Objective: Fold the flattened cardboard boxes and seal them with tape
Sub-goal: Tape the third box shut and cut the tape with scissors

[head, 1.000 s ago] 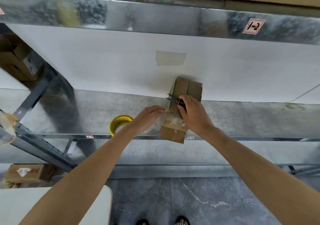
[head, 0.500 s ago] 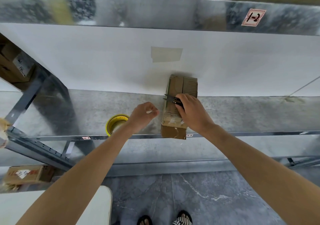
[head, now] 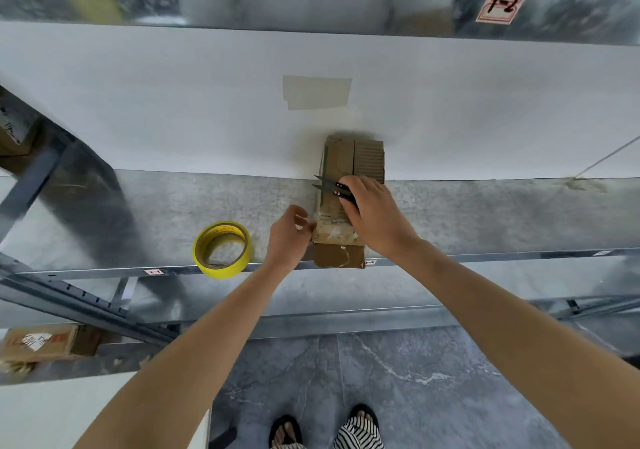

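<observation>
Cardboard box (head: 341, 157) lies lengthwise on the metal shelf (head: 485, 220), its far end against the white back panel (head: 173, 102) and its near end at the shelf's front edge. Clear tape (head: 337, 232) crosses the near end; the print on the box is too blurred for me to read. My right hand (head: 375, 216) presses on top of it, fingers gripping black snips (head: 329, 187). My left hand (head: 287, 240) is curled at the box's left side; I cannot tell whether it pinches tape. A yellow tape roll (head: 221, 270) lies flat, left of the box. On the beam above, a red-framed sticker (head: 504, 1) reads "1-2".
</observation>
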